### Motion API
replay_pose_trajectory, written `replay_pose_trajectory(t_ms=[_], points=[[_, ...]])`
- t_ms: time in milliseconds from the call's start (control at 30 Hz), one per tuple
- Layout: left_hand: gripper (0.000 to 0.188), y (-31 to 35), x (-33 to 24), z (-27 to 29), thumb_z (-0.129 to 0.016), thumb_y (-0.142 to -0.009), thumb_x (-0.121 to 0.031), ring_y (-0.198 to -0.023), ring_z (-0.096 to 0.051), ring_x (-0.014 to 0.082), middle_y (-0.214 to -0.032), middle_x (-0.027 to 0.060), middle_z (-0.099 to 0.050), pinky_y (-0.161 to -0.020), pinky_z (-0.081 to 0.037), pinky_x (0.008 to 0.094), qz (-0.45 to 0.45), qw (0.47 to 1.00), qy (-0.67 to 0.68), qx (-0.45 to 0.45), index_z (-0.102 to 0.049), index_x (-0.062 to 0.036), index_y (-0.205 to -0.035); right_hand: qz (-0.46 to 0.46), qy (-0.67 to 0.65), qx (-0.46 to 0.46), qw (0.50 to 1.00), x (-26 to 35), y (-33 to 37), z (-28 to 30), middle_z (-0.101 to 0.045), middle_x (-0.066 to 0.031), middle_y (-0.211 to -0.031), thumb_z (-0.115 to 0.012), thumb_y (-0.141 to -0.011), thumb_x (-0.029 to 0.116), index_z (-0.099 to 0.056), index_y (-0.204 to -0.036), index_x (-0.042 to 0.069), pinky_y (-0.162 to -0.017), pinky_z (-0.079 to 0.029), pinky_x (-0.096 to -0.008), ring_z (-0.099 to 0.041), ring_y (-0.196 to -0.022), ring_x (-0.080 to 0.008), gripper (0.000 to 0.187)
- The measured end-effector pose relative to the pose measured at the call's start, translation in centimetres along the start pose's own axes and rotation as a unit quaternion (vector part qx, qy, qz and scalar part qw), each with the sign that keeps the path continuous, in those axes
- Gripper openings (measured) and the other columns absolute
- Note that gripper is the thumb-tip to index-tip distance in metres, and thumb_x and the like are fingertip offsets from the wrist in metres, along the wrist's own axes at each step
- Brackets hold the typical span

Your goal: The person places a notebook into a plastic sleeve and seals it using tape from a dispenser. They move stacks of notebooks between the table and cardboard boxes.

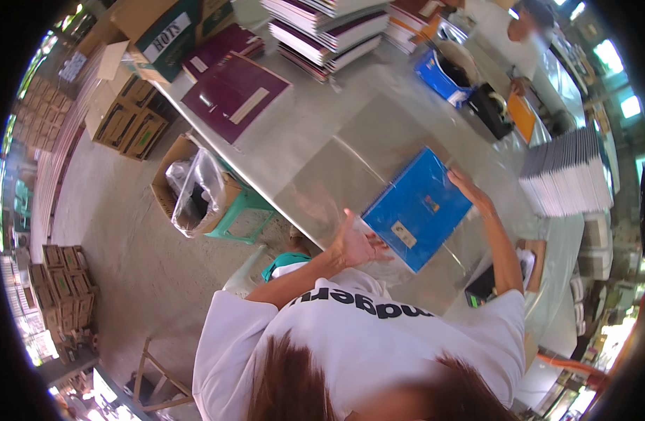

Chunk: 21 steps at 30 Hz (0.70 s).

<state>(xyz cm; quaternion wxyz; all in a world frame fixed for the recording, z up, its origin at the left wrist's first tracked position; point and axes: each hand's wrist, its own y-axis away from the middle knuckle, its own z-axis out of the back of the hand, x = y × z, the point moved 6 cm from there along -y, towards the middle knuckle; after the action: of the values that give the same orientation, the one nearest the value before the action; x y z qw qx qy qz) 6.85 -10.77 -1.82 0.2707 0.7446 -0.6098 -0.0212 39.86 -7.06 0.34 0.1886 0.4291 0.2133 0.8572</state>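
A rectangular blue notebook with a pale label [421, 210] lies at an angle on a broad grey table under shiny clear plastic [305, 186]. The left hand [357, 243], fingers spread, is at its near left edge; the right hand [468, 187] touches its far right edge, though whether those fingers pinch it I cannot tell. Flat maroon hardcover books [231, 98] lie farther left; a tall pile of white-edged books [322, 42] stands beyond. A cardboard box [161, 184] sits on a green plastic stool [251, 209] on the grey concrete floor [129, 224].

The notebook [422, 200] is blue with a cream label [404, 235], the flat book [221, 98] maroon, the stool [251, 203] green.
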Motion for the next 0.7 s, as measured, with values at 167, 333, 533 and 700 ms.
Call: replay_pose_trajectory(t_ms=[167, 333, 533, 700], points=[[0.108, 2.5, -2.3, -2.9, -0.028, -0.075, -0.085, -0.139, -0.018, 0.0352, -0.15, 0.0182, -0.019, -0.109, -0.01, 0.0643, 0.011, 1.0, -0.024, 0.015, -0.02, -0.0027, -0.145, 0.072, -0.026, -0.053, 0.996, 12.0, 8.0, 3.8, -0.05, -0.0108, -0.13, -0.058, -0.089, 0.038, -0.039, -0.138, 0.002, -0.102, -0.033, -0.0317, -0.046, -0.12, -0.0224, 0.063], [0.101, 9.4, -13.8, -8.1, -0.034, -0.075, -0.083, -0.136, -0.029, 0.0304, -0.144, 0.0128, -0.037, -0.109, -0.015, 0.0611, -0.138, 0.966, -0.154, 0.153, -0.034, -0.0075, -0.142, 0.262, 0.109, -0.181, 0.942, 28.2, 14.5, 1.6, -0.05, -0.0095, -0.129, -0.064, -0.084, 0.028, -0.04, -0.137, 0.007, -0.093, -0.038, -0.0337, -0.048, -0.116, -0.0248, 0.062], [0.103, 22.6, -30.0, -17.9, -0.03, -0.08, -0.08, -0.12, -0.049, 0.0292, -0.131, 0.0172, -0.051, -0.105, -0.034, 0.0406, -0.341, 0.865, -0.348, 0.121, -0.039, 0.007, -0.134, 0.519, 0.281, -0.304, 0.748, 37.4, 11.0, -6.4, -0.045, -0.0067, -0.137, -0.066, -0.074, -0.002, -0.055, -0.127, 0.013, -0.096, -0.038, -0.04, -0.041, -0.128, -0.03, 0.057], [0.098, 29.7, -39.1, -20.6, -0.029, -0.083, -0.078, -0.109, -0.057, 0.0253, -0.124, 0.0149, -0.057, -0.099, -0.041, 0.0361, -0.429, 0.819, -0.377, 0.061, -0.046, 0.0072, -0.13, 0.606, 0.267, -0.355, 0.659, 40.6, 0.8, -14.0, -0.04, -0.0004, -0.141, -0.065, -0.073, -0.005, -0.06, -0.123, 0.021, -0.096, -0.037, -0.0449, -0.034, -0.133, -0.0296, 0.056]])
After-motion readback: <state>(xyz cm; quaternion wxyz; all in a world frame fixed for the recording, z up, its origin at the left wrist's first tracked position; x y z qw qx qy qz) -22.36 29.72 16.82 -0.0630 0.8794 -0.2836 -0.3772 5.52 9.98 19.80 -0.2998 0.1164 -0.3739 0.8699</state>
